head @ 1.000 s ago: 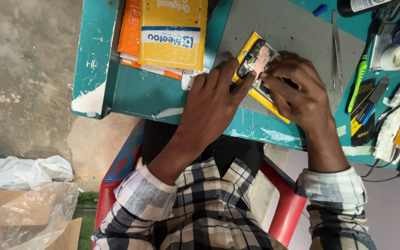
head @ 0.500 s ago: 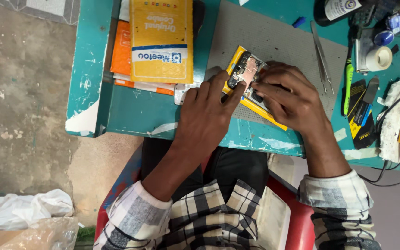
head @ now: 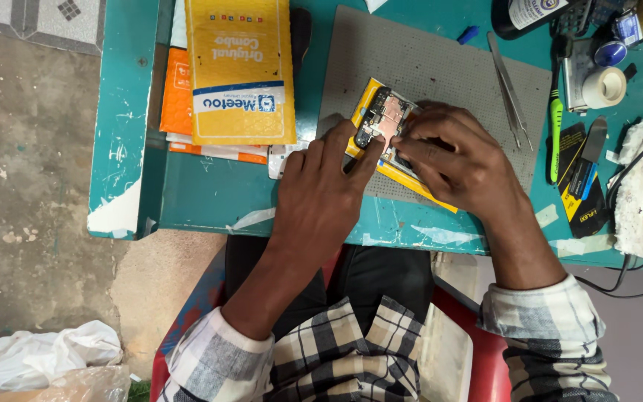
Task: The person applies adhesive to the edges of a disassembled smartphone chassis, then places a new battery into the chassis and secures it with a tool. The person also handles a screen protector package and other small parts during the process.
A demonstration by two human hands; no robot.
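Mid-repair: opened phone (head: 382, 119) in yellow frame, lying on grey work mat (head: 440, 59). Left hand (head: 321, 193) pressing fingers down flat, steadying it. Right hand (head: 455, 160) pinching narrow at the board. Probably calls for fine, steady pressure; tweezers (head: 509, 89) lying near.

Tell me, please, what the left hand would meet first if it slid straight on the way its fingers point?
The left hand points up and right; its fingers already touch the opened phone, so that comes first, then probably the grey mat.
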